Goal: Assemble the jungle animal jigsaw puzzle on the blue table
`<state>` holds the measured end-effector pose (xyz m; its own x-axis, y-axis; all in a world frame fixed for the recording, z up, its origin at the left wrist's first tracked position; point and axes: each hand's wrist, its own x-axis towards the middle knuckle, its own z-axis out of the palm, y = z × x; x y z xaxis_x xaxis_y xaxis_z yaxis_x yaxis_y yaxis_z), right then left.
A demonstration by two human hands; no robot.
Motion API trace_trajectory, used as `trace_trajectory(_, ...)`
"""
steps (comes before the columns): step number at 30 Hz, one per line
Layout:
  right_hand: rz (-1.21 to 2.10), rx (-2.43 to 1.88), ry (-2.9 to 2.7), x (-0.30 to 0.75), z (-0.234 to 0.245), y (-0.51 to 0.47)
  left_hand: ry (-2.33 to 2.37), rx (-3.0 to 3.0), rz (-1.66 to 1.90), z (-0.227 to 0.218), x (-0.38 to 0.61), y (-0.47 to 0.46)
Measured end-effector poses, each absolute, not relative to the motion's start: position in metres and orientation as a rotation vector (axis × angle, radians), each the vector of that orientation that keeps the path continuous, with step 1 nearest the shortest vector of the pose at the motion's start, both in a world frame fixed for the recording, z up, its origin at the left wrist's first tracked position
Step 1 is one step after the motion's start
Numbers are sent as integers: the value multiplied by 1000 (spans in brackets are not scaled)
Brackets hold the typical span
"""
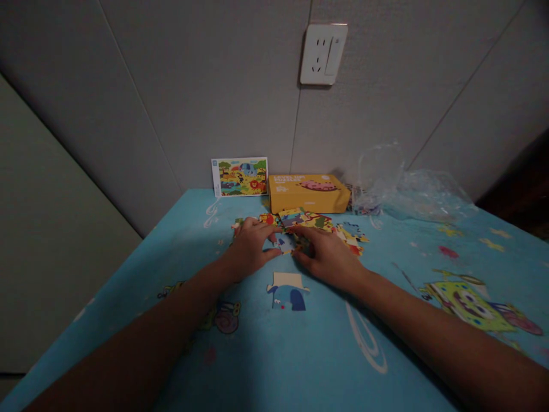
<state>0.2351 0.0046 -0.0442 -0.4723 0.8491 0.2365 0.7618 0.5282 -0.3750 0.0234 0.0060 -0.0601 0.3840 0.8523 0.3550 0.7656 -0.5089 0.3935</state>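
Observation:
Over the near side of a pile of jigsaw puzzle pieces point(306, 220), my two hands are close together. My left hand point(252, 247) has its fingers curled at a small light puzzle piece point(286, 244) with blue marks. My right hand point(329, 257) is bent over the pile from the other side, thumb and forefinger apart, with its fingertips near that same piece. Whether the right fingers touch it I cannot tell. Nearer to me lies a puzzle piece with a blue elephant head point(288, 296), its upper part pale and blank.
A yellow puzzle box point(309, 194) lies against the wall, beside a propped picture card point(241, 177) of animals. Crumpled clear plastic bags point(422, 194) lie at the back right. The blue cartoon cloth point(257, 360) covers the surface. A wall socket point(323, 55) is above.

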Motion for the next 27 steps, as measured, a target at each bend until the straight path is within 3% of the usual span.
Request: trace_trajectory(27, 548, -1057, -2344, 239, -54, 12, 1531, 2590, 707, -58, 21, 0)
